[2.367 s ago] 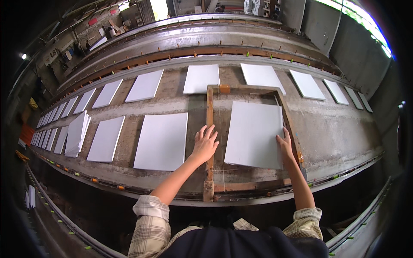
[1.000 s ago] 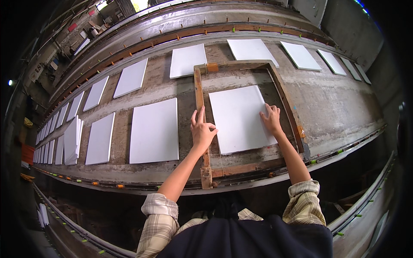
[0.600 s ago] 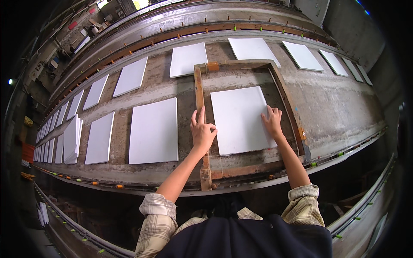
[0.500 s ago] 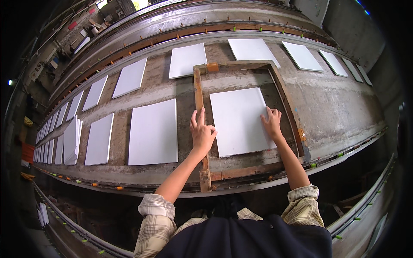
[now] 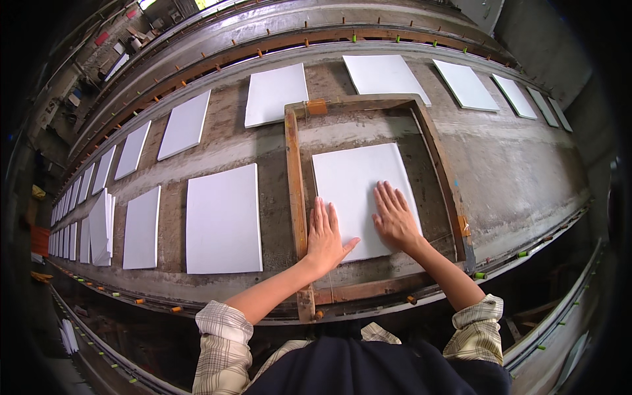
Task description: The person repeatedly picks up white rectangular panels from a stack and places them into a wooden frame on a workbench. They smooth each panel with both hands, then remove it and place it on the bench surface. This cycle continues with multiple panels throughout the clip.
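A white rectangular sheet [image 5: 362, 171], slightly thick at its edges, lies inside a wooden frame [image 5: 296, 178] set on the long table. My right hand [image 5: 397, 220] rests flat on the right half of this sheet, palm down with fingers stretched. On its left edge lies my left hand [image 5: 324, 242], open, thumb pointing inward over the sheet and fingers beside the frame's left bar. Neither hand grips anything. Orange tape [image 5: 317, 106] wraps part of the frame's far bar, and more tape [image 5: 464, 226] sits on its right bar.
Left of the frame lies another white sheet [image 5: 224, 217], one of several in two rows along the worn table [image 5: 513, 171]. Farther left, a loose pile of sheets [image 5: 101, 230] leans partly raised. Rails with small green and orange pegs [image 5: 176, 309] run along the table edges.
My right hand has moved from the sheet's right edge inward and now presses flat on it. The left hand has come down from the frame's left bar onto the sheet, fingers straightened.
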Demonstrator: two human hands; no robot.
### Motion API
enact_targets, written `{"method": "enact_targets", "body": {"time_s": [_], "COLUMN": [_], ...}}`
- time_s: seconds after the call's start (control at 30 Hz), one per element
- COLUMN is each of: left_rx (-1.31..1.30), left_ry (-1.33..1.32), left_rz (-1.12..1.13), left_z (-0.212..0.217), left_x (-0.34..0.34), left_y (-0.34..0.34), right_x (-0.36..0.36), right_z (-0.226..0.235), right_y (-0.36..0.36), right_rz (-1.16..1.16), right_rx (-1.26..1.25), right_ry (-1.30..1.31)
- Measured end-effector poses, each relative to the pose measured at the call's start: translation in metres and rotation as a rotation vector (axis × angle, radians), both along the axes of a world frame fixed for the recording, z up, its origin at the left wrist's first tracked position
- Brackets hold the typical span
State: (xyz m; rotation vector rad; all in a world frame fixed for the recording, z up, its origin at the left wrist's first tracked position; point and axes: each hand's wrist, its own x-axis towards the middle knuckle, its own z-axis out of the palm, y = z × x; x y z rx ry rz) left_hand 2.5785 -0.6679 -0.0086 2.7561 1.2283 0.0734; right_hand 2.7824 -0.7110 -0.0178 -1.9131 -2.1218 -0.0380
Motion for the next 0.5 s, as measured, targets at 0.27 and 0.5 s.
{"method": "enact_targets", "body": {"time_s": [0.27,0.5], "left_rx": [0.138,0.177], "left_ry": [-0.199,-0.260], "left_rz": [0.028,0.216], "left_z": [-0.026,-0.036], "left_x": [0.066,0.107], "left_y": [0.093,0.138], "right_x": [0.019,0.031], "right_z": [0.004,-0.012], "right_y": [0.073,0.148], "right_rz": [0.212,0.003], "right_rx": [-0.041,0.063], "right_ry": [0.057,0.104]}}
